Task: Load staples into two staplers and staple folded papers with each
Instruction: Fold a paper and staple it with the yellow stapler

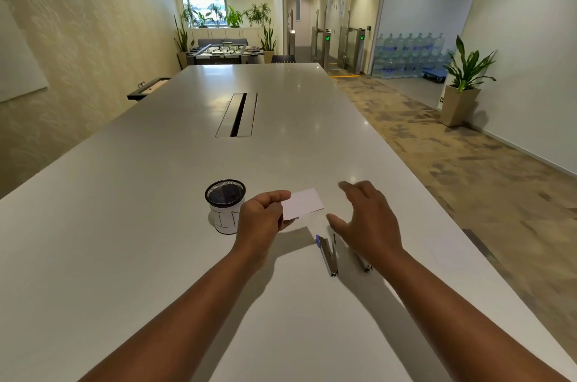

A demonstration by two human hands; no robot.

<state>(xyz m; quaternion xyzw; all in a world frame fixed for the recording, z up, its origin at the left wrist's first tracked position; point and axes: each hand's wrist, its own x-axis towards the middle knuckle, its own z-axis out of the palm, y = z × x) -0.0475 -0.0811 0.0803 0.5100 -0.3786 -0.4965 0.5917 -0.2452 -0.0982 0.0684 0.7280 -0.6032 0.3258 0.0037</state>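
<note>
My left hand pinches a small folded white paper by its left edge and holds it just above the white table. My right hand hovers to the right of the paper, fingers spread, holding nothing. Below the paper a metal stapler with a blue tip lies on the table, its arm hinged apart. A second metal stapler lies beside it on the right, mostly hidden under my right wrist.
A black mesh cup with a white paper label stands left of my left hand. A cable slot is set in the table's middle. The table's right edge runs close past the staplers, with carpet beyond.
</note>
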